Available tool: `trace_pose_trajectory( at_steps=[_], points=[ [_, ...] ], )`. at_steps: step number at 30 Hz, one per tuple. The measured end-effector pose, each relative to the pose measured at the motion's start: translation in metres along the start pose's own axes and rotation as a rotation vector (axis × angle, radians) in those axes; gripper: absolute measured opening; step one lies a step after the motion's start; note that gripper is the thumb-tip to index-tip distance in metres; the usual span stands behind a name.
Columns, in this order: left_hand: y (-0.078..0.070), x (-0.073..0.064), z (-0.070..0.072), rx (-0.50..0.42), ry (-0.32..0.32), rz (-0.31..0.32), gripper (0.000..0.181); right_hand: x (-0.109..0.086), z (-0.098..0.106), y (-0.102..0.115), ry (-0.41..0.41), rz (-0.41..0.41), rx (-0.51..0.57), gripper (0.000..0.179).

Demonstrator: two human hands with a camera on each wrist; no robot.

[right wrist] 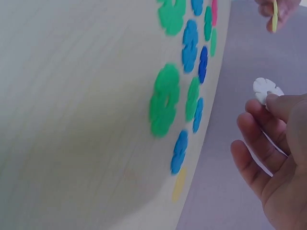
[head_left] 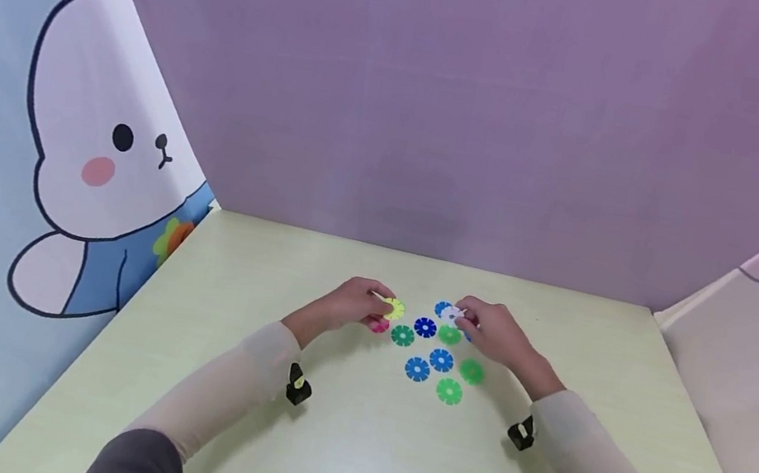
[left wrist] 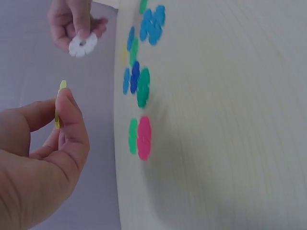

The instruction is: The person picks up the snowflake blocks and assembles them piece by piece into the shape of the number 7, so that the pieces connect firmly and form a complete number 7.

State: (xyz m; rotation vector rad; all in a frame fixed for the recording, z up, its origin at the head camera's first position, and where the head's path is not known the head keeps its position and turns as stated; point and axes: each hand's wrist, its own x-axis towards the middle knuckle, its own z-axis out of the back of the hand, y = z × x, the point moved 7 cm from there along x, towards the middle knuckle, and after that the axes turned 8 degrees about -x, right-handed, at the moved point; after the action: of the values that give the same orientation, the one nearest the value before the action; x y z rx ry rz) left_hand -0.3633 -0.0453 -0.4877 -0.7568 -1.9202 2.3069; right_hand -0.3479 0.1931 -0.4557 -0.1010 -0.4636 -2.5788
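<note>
My left hand (head_left: 349, 304) pinches a yellow snowflake disc (head_left: 397, 309), a flat notched plastic piece, between thumb and fingers. In the left wrist view that yellow disc (left wrist: 58, 112) stands edge-on, raised off the table. Across from it, my right hand (head_left: 497, 333) pinches a white snowflake disc (head_left: 451, 315); the right wrist view has this white disc (right wrist: 263, 88) tilted between thumb and forefinger, other fingers spread. The two held discs are apart. Below the left hand lies a pink disc (head_left: 380, 325), with a green disc (left wrist: 133, 136) beside it.
Between the hands lie a dark green disc (head_left: 403, 336), a dark blue disc (head_left: 425, 328) and a light green disc (head_left: 449, 334). Nearer me are several blue and green discs (head_left: 449, 391). Another yellow disc (right wrist: 179, 184) lies on the table (head_left: 343, 456). A purple wall (head_left: 445, 114) rises behind.
</note>
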Motion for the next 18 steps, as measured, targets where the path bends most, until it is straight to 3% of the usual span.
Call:
trace_pose_trajectory(
  at_steps=[8, 18],
  points=[
    [-0.004, -0.002, -0.017, -0.079, 0.028, 0.027, 0.033, 0.006, -0.007, 0.019, 0.027, 0.012, 0.018, 0.025],
    [-0.004, -0.002, -0.016, -0.108, 0.021, 0.035, 0.033, 0.014, -0.008, 0.037, -0.004, 0.046, 0.022, 0.024]
  ],
)
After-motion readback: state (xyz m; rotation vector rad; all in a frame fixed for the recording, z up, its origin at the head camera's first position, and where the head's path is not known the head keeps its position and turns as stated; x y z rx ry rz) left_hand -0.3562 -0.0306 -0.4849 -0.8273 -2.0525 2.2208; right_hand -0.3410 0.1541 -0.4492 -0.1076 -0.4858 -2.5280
